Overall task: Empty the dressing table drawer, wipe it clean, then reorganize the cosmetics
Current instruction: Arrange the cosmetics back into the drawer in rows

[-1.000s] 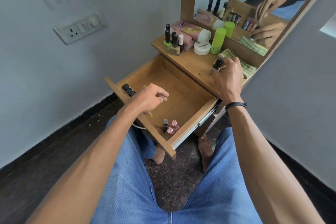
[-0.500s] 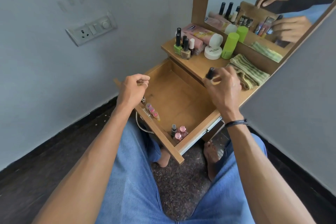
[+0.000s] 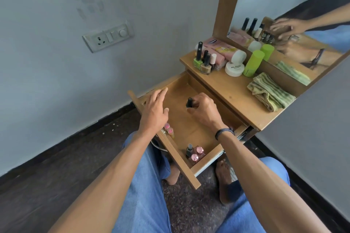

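Your right hand is down inside the open wooden drawer. Its fingers are curled tight round a small black-capped nail polish bottle, held upright above the middle of the drawer floor; you cannot tell from here whether its base touches the wood. Your left hand hangs over the drawer's left side, fingers straight and slightly apart, holding nothing. Just beyond its wrist, pink-capped tubes lie against the drawer's front panel. In the near right corner of the drawer stand three small bottles, two with rose-pink caps and one dark-capped. On the wooden bench above, a cluster of upright nail polish bottles stands near a white round jar, a lime-green cylinder and a folded green-striped cloth.
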